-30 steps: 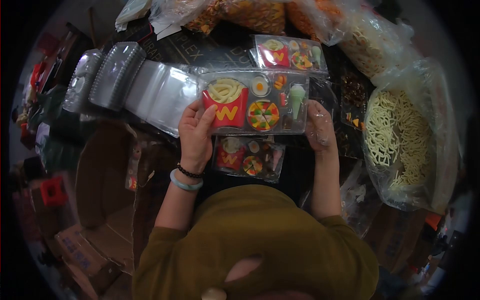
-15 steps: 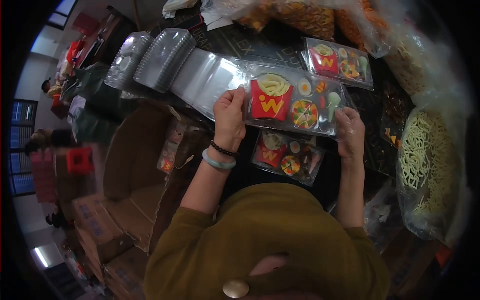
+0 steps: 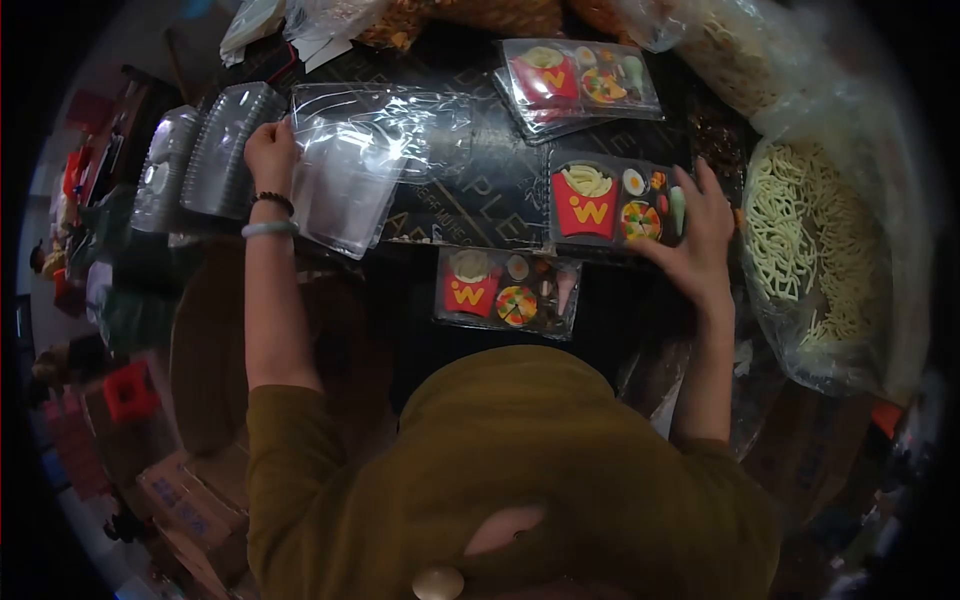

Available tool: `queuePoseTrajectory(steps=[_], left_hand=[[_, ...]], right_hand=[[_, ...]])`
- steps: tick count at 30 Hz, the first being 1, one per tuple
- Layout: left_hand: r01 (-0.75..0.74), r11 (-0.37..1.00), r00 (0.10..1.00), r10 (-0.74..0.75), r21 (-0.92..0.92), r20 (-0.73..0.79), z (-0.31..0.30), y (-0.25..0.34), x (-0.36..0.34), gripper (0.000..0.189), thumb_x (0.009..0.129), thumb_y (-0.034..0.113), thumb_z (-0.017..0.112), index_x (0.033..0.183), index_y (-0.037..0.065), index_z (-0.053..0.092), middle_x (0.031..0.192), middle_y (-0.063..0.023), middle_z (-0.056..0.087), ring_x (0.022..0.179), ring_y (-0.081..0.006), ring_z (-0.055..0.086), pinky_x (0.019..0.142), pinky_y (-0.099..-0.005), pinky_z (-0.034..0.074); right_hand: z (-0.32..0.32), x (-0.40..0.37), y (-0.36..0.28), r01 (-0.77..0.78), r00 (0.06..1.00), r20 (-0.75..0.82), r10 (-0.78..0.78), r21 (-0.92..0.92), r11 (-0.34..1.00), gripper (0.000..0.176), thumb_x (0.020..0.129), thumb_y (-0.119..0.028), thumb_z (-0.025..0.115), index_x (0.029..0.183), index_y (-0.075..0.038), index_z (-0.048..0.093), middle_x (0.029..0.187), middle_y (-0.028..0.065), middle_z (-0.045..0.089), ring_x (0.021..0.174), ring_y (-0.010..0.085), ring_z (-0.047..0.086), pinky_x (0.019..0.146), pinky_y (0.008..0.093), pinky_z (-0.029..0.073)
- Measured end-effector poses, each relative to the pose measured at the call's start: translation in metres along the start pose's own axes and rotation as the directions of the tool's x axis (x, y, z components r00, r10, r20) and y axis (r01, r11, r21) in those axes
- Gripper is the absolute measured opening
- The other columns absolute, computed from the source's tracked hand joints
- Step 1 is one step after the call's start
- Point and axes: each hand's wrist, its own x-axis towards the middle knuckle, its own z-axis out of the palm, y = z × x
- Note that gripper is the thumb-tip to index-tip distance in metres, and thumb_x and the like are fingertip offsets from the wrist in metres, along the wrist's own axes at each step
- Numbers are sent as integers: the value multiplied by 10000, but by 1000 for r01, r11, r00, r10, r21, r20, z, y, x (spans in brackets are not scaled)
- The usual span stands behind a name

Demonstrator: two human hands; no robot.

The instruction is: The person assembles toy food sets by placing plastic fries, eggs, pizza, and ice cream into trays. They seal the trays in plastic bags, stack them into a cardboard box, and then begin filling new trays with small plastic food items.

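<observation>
On the left, my left hand [image 3: 272, 160] is closed, pinching the left edge of a glossy clear plastic film [image 3: 385, 130]. The film stretches rightward over a pile of clear plastic sheets [image 3: 345, 205]. My right hand [image 3: 705, 230] lies at the right end of a clear blister pack [image 3: 610, 205], fingers spread and thumb near its lower edge. Inside that pack are a red toy fries box, an egg, a round pizza-like piece and a pale green piece. Nearer my body rests a similar pack [image 3: 508, 295], with a pink cone-shaped piece.
More filled packs [image 3: 585, 80] are stacked at the back. Nested clear trays [image 3: 228, 150] stand at far left. A plastic bag of toy fries [image 3: 790, 230] lies on the right; other bags of orange pieces [image 3: 500, 15] are behind. Cardboard boxes [image 3: 190, 500] sit at lower left.
The blister pack held in both hands has been set down on the table. My left hand has moved left to the clear film, and my right hand's fingers have spread. The view has shifted.
</observation>
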Motion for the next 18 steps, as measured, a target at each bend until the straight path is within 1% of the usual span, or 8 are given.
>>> queuePoseTrajectory(steps=[2, 3, 6, 9, 11, 12, 13, 18], left_hand=[[-104, 974, 993, 112, 203, -29, 6, -16, 16, 375, 900, 309, 584, 841, -51, 670, 723, -156, 672, 677, -296, 658, 656, -361, 507], [-65, 973, 997, 54, 223, 59, 1, 1, 9, 420, 899, 373, 564, 950, -30, 675, 844, -184, 685, 818, -375, 645, 758, -398, 496], [-334, 818, 872, 457, 469, -177, 3, 13, -1, 335, 899, 316, 599, 1002, 6, 674, 910, -164, 691, 809, -309, 664, 741, -357, 510], [-327, 942, 923, 301, -75, -241, 7, 93, -83, 283, 889, 236, 645, 1062, 13, 661, 931, -122, 696, 814, -200, 666, 743, -291, 512], [-230, 936, 972, 235, -266, -15, 25, 122, -147, 240, 866, 148, 682, 1048, -7, 663, 888, -83, 690, 835, -114, 636, 753, -237, 503], [11, 852, 974, 109, -524, 196, 42, 130, -178, 231, 857, 132, 693, 1031, -17, 663, 863, -53, 678, 829, -102, 623, 744, -231, 499], [107, 801, 955, 81, -589, 284, 54, 141, -197, 221, 859, 127, 692, 1026, -15, 664, 867, -53, 678, 826, -101, 624, 743, -231, 501], [593, 415, 722, 107, -690, 684, 104, 194, -264, 175, 865, 103, 684, 999, -8, 669, 882, -53, 679, 813, -96, 626, 735, -233, 511]], right_hand=[[-1, 15, -17, 186, 947, 267, -177, -10, 982, 1100, 498, -440, 870, 1435, -181, 354, 1482, 194, 288, 1383, 383, 248, 1098, 568, 152], [6, 24, -19, 236, 905, 363, -221, 2, 972, 1122, 484, -444, 868, 1443, -197, 341, 1499, 183, 262, 1402, 373, 212, 1102, 575, 119], [25, 45, -6, 308, 818, 495, -293, 54, 950, 1104, 497, -428, 844, 1452, -226, 330, 1429, 193, 333, 1354, 366, 276, 1103, 528, 153], [38, 56, 7, 312, 840, 424, -339, 135, 940, 1041, 528, -413, 792, 1449, -230, 343, 1284, 200, 434, 1208, 347, 413, 1077, 455, 224], [38, 60, 6, 241, 846, 456, -276, 135, 961, 1037, 531, -423, 801, 1446, -225, 353, 1287, 192, 439, 1219, 338, 411, 1072, 448, 233], [38, 63, 4, 208, 848, 469, -246, 131, 969, 1036, 532, -428, 805, 1444, -223, 358, 1288, 188, 442, 1224, 334, 409, 1070, 444, 238], [35, 65, 1, 167, 841, 491, -226, 161, 973, 1031, 539, -436, 806, 1443, -215, 362, 1284, 183, 448, 1218, 331, 417, 1068, 436, 242], [15, 72, -16, -108, 779, 612, -138, 348, 931, 1002, 587, -461, 812, 1445, -181, 375, 1263, 158, 483, 1175, 308, 464, 1043, 396, 294]])
